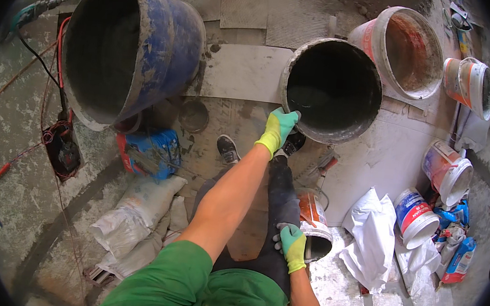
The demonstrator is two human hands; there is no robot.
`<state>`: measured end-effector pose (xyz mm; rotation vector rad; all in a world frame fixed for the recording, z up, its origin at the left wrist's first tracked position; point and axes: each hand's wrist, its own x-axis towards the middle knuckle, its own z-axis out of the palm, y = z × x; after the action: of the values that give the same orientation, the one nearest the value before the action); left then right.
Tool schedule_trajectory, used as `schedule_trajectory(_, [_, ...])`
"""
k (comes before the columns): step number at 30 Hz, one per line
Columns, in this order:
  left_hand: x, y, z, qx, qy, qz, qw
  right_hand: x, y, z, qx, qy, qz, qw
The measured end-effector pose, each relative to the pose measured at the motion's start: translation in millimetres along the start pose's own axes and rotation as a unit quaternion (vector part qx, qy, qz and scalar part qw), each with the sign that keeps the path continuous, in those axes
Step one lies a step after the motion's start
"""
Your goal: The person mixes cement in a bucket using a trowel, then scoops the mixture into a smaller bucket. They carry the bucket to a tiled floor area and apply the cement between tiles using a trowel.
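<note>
My left hand (pixel 281 127), in a green and yellow glove, reaches forward and closes on the near-left rim of a large dark bucket (pixel 330 139). The bucket's inside is deep in shadow, so its contents are hard to make out. My right hand (pixel 292 246), gloved alike, is beside my right thigh with its fingers curled; anything in them is hidden. Just beyond that hand, a white and orange bucket (pixel 312 209) with a wire handle stands tilted in view, partly covered by the glove.
A big blue drum (pixel 170 45) stands at the left, near a drill (pixel 31 14) and cables. White and red buckets (pixel 380 33) line the right. White sacks (pixel 370 230) and a blue and red bag (pixel 157 150) lie about the floor. Cardboard sheets (pixel 244 73) cover part of it.
</note>
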<state>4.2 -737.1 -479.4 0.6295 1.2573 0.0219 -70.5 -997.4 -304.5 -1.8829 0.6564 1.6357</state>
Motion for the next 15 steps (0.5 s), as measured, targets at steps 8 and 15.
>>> schedule_trajectory(8, [-44.2,47.5,-65.3,-0.026,0.006,0.002,1.000,-2.4,-27.5,16.1,-0.002,-0.026,0.011,1.000])
schedule_trajectory(15, [-28.0,92.5,-123.3,-0.131,0.017,0.051,0.990,27.2,-71.9,17.4,0.131,-0.174,0.006,0.976])
